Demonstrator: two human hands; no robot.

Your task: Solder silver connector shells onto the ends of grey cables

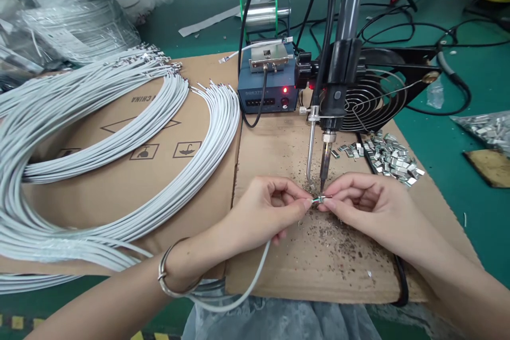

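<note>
item: white wire [261, 260], its end pinched between thumb and forefinger of your left hand [266, 212]. item: small metal terminal [323, 199], nipped narrow in the fingertips of your right hand [358, 202], meeting the wire end just under the soldering iron tip [323, 183]. both rest over the scorched cardboard sheet [279, 159]. item: pile of loose terminals [392, 156], near your right hand. item: bundles of white wires [119, 133], left. item: blue soldering station [266, 93], and a fan [374, 98], behind.
</note>
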